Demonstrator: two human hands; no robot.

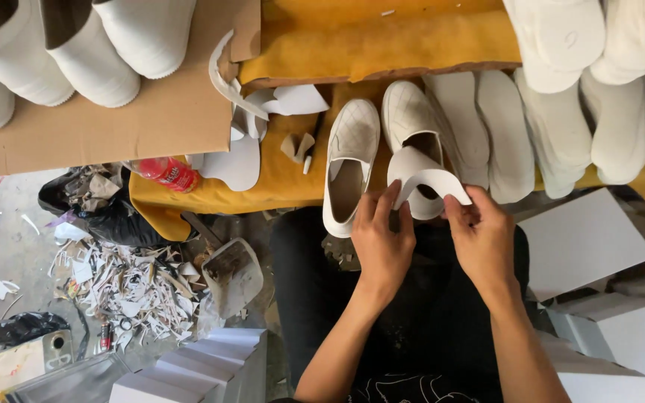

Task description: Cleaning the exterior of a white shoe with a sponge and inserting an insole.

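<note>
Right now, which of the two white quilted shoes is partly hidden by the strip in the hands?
The right shoe; the curved white strip covers its heel opening, while the left shoe lies fully uncovered.

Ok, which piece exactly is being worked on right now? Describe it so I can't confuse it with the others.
Start at the yellow table and come to its near edge, where two white slip-on shoes lie side by side. Just in front of the right-hand one, the left hand and right hand hold a white insole. Unlike the flat ones beside it, it is bent into an arch.
</note>
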